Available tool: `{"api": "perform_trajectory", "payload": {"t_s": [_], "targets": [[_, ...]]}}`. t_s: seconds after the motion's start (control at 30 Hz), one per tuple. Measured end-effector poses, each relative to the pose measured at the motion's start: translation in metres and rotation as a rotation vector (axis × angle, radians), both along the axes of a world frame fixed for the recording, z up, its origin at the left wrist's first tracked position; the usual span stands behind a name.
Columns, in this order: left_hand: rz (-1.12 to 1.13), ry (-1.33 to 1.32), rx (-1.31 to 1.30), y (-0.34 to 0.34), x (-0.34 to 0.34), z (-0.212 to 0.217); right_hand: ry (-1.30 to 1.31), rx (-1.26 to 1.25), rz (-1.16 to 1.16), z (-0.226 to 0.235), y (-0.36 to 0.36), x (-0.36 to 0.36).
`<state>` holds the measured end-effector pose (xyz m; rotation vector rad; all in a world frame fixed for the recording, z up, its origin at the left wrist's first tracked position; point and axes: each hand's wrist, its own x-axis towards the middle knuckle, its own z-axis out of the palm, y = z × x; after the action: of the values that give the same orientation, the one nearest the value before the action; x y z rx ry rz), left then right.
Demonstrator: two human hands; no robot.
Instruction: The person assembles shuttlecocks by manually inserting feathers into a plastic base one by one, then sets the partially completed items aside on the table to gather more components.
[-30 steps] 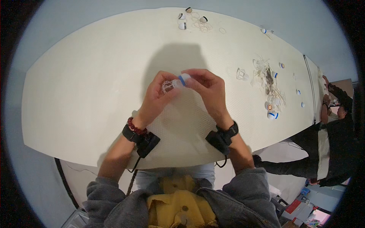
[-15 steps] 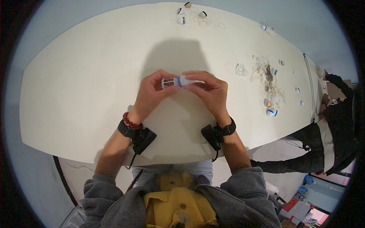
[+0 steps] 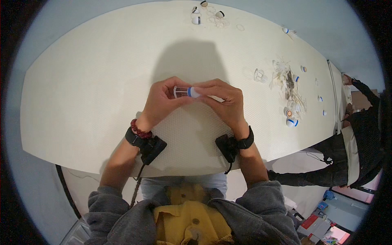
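Observation:
Over the middle of the table, both my hands hold a small plastic capsule-shaped piece lying sideways. It has a clear ribbed cage at its left end, a blue ring, and a white rounded end on the right. My left hand is closed round the clear cage, with thumb and fingers on either side. My right hand pinches the white rounded end between thumb and fingertips. Fingers cover part of the piece, and its inside cannot be made out.
To the right lie a heap of pale thin sticks or strands, a clear cage part and several white-and-blue caps. Dark-rimmed caps and pale loops lie at the far edge. Another person stands at the right.
My right fingers have shifted on the white end, and its rounded tip now shows between them. The blue ring sits slightly farther left. My left hand keeps its hold on the cage.

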<state>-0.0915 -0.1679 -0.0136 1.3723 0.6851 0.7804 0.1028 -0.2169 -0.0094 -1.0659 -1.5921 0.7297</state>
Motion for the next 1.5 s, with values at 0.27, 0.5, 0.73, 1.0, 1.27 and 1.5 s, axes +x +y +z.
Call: {"api": "perform_trajectory", "payload": {"t_s": [0.27,0.5,0.73,1.0,1.27,1.5], "targets": [[-0.027,0.048,0.002,0.001,0.001,0.006,-0.047,0.107,-0.006,-0.001,-0.003,-0.006],[0.059,0.041,0.084,-0.001,0.009,0.008,-0.073,0.053,-0.109,0.008,-0.008,0.002],[0.077,0.107,0.063,-0.005,0.010,0.012,-0.761,0.096,-0.750,0.008,-0.011,0.164],[0.004,0.111,0.114,-0.008,0.009,0.009,-1.078,-0.461,-0.856,-0.021,-0.034,0.268],[0.002,0.093,0.116,-0.007,0.008,0.005,-1.142,-0.361,-0.892,0.009,-0.025,0.212],[0.009,0.107,0.121,-0.006,0.015,0.005,-1.038,-0.260,-0.801,0.006,-0.033,0.215]]}}
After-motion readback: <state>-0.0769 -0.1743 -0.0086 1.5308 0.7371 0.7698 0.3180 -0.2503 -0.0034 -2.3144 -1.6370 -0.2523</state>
